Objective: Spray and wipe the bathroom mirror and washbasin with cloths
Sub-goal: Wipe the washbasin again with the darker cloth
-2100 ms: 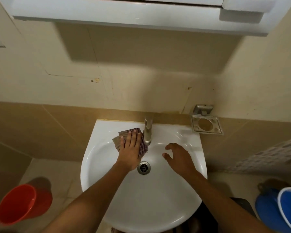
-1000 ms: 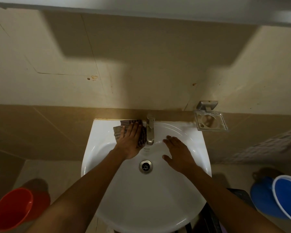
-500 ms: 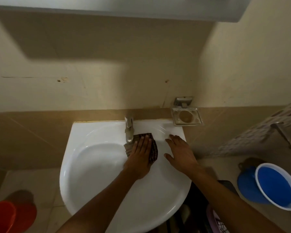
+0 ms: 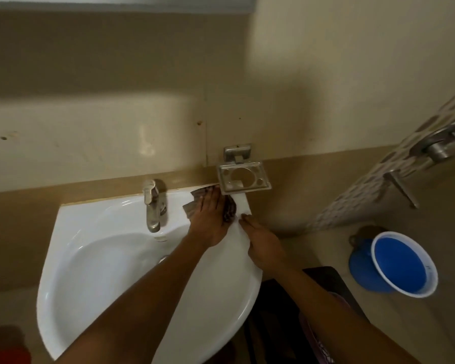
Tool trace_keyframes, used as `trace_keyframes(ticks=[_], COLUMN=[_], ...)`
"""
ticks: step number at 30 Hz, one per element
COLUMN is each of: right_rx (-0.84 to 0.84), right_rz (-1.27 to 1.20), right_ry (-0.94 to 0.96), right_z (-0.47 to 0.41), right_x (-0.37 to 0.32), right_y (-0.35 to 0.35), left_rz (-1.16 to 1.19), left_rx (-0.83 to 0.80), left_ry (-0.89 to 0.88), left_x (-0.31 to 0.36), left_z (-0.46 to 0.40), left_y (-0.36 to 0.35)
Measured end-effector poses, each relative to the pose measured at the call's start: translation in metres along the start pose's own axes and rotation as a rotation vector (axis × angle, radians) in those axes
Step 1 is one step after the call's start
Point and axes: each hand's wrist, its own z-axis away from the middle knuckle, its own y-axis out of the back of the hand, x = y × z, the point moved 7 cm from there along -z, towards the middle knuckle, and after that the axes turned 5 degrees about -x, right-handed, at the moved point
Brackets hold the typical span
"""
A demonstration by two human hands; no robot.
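A white washbasin (image 4: pixel 95 258) is fixed to the tiled wall, with a metal tap (image 4: pixel 153 203) at its back. My left hand (image 4: pixel 208 219) lies flat, fingers straight, pressing a dark checked cloth (image 4: pixel 229 210) onto the basin's back right corner, just under the soap dish. My right hand (image 4: pixel 263 245) rests flat on the basin's right rim, fingers straight, holding nothing. The drain is mostly hidden behind my left forearm. Only the lower edge of the mirror cabinet (image 4: pixel 116 3) shows at the top.
A metal soap dish (image 4: pixel 243 177) juts from the wall above the basin's right corner. A blue bucket (image 4: pixel 402 264) stands on the floor at the right, a red bucket (image 4: pixel 5 348) at the bottom left. Metal wall fittings (image 4: pixel 436 145) stick out at the far right.
My left hand has carried the cloth from left of the tap, past it, to the back right corner. My right hand slid from the bowl to the right rim. The view swung right.
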Motion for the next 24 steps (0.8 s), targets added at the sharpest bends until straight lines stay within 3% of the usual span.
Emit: trace_keyframes(ticks=[4, 10, 14, 20, 24], right_rx=[0.056, 0.3, 0.42, 0.34, 0.282], right_rz=[-0.102, -0.209, -0.276, -0.195, -0.16], right_ry=[-0.013, -0.132, -0.168, -0.039, 0.033], right_z=[-0.003, 0.021, 0.024, 0.027, 0.038], right_x=[0.011, 0.034, 0.042, 0.017, -0.001], right_y=[0.009, 0.045, 0.067, 0.048, 0.021], left_rz=[-0.073, -0.118, 0.034, 0.114, 0.144], left_rx=[0.015, -0.027, -0.093, -0.213, -0.294], left_ry=[-0.147, -0.166, -0.252, -0.332, -0.273], left_x=[0.03, 0.049, 0.101, 0.133, 0.119], left_z=[-0.023, -0.015, 0.031, 0.129, 0.185], left_y=[-0.002, -0.011, -0.039, -0.062, -0.067])
